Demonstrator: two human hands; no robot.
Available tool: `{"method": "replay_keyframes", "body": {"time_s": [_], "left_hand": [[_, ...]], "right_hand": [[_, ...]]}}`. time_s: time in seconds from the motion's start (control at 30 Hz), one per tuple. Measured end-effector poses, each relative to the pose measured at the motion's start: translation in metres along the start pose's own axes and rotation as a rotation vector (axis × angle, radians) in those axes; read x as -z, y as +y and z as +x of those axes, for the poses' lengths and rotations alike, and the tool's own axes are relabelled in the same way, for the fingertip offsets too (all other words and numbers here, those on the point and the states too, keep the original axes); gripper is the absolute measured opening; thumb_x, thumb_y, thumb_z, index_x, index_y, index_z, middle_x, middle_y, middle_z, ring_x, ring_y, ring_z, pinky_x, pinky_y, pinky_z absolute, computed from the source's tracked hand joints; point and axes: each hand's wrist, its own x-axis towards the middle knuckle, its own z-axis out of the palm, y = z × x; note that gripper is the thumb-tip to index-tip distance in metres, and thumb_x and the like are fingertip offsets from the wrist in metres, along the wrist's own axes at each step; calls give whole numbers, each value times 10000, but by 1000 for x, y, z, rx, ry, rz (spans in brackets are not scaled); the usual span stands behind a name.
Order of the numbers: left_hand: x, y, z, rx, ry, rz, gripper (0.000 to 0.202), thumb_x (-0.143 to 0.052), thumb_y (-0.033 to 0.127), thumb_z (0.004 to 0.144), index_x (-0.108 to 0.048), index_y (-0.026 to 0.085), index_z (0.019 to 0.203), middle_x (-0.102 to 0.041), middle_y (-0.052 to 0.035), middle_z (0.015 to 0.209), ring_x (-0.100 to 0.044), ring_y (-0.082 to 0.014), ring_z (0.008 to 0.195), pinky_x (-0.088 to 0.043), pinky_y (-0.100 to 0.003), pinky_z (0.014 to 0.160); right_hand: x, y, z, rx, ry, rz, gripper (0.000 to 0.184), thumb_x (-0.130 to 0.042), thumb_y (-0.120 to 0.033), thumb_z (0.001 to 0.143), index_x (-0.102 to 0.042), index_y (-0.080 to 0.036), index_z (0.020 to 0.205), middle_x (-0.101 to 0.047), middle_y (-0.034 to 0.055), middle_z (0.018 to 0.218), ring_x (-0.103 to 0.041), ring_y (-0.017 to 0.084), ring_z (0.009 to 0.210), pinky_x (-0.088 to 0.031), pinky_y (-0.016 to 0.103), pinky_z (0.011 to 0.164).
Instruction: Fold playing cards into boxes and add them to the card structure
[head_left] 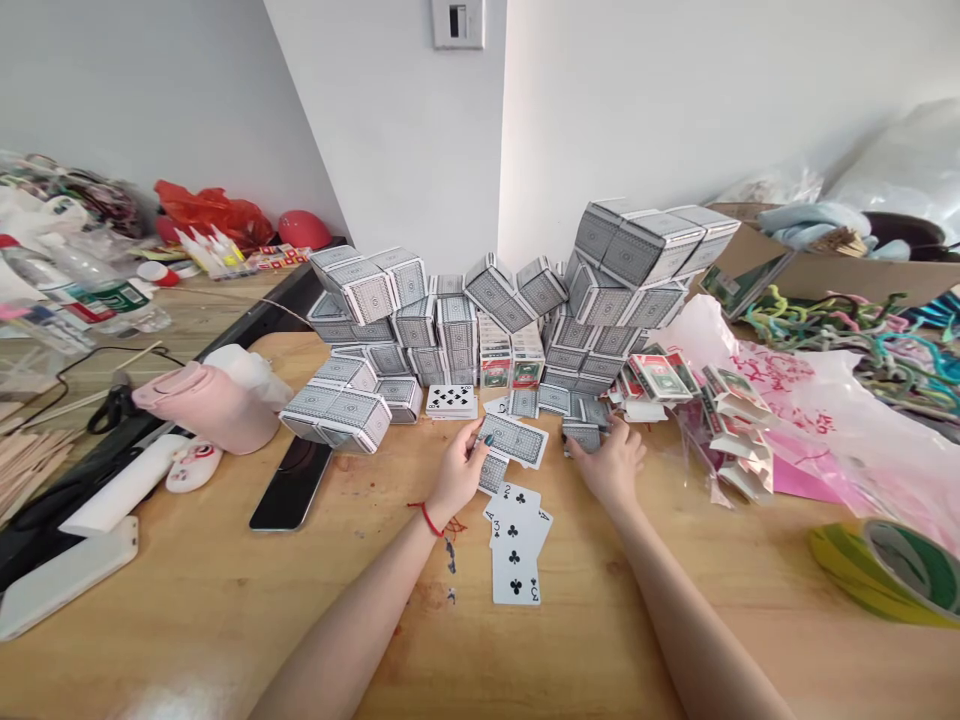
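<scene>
My left hand (459,470) pinches a grey-backed playing card (516,441) just above the table. Another face-down card (492,474) shows under it. My right hand (611,465) rests on the table, thumb and fingers around a small folded grey card piece (580,435); whether it grips the piece I cannot tell. More folded pieces (555,400) lie just beyond. Nearer me are face-up club cards, the three of clubs (515,560) on top. A face-up stack of cards (451,400) sits farther back. Behind stand blocks built from folded cards (634,290) on the right and left.
Red-and-green card boxes (660,380) and torn boxes (739,425) lie right, beside crumpled pink plastic (787,400). A roll of yellow-green tape (889,570) is at the right edge. On the left are a black phone (291,485), a pink bottle (210,405) and a mouse (194,466).
</scene>
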Motion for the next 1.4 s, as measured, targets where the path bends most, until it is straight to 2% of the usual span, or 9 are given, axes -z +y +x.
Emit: {"method": "replay_keyframes", "body": {"time_s": [0.17,0.23,0.37,0.5,0.6,0.8,1.1,1.27,1.4], "left_hand": [[0,-1,1,-29,34,-38,413,-434,321,836,-421,158,1216,-597,-95,1042,-572,-174,896,-452,-325,819],[0,-2,1,-23,36,-32,418,-435,328,835,-420,157,1215,-607,-87,993,-577,-168,842,-461,-320,784],[0,-1,0,-9,43,-7,431,-428,344,837,-414,157,1225,-601,-66,884,-557,-150,744,-461,-287,706],[0,4,-2,14,62,-8,498,-429,349,839,-318,180,1294,-472,14,633,-422,-100,526,-383,-213,498],[0,8,-3,4,84,-7,503,-425,343,843,-301,186,1304,-352,46,577,-322,-82,478,-317,-197,450],[2,10,-2,-4,148,31,459,-404,343,851,-366,168,1274,-307,49,585,-288,-79,494,-304,-199,470],[1,10,-2,-10,194,59,467,-403,326,852,-359,163,1287,-304,48,587,-285,-80,502,-307,-198,480],[1,10,-1,-14,248,74,460,-411,316,847,-373,164,1279,-312,44,603,-288,-77,507,-319,-199,488],[0,10,-3,-17,229,81,463,-409,322,847,-374,160,1279,-313,44,597,-296,-79,504,-318,-199,479]], "right_hand": [[-4,4,0,-114,-211,182,662,-664,-408,585,-390,-154,1130,-548,109,915,-545,249,763,-444,417,681],[-5,4,-1,-170,-240,271,590,-648,-401,609,-418,-166,1099,-583,89,889,-568,218,703,-465,379,647],[-8,2,-2,-229,-344,450,350,-606,-419,659,-528,-177,901,-630,73,822,-593,228,742,-485,379,668],[-8,-12,-5,-404,-566,906,348,-604,-393,683,-507,-193,951,-627,74,929,-613,225,796,-522,407,671],[-5,-24,-9,-519,-708,1152,350,-659,-307,654,-509,-217,958,-623,45,910,-617,216,820,-526,438,730],[-2,-31,-12,-630,-755,1274,338,-697,-217,622,-544,-229,924,-618,4,791,-619,187,770,-511,455,794],[-1,-30,-11,-566,-740,1192,381,-689,-306,628,-537,-229,968,-627,24,880,-607,194,754,-514,399,703],[-3,-27,-14,-287,-612,642,287,-538,-430,730,-599,-187,872,-624,34,753,-571,189,693,-456,330,659],[-1,-16,-8,-55,-367,223,258,-484,-386,750,-616,-190,852,-613,45,757,-525,175,636,-421,316,653]]}}
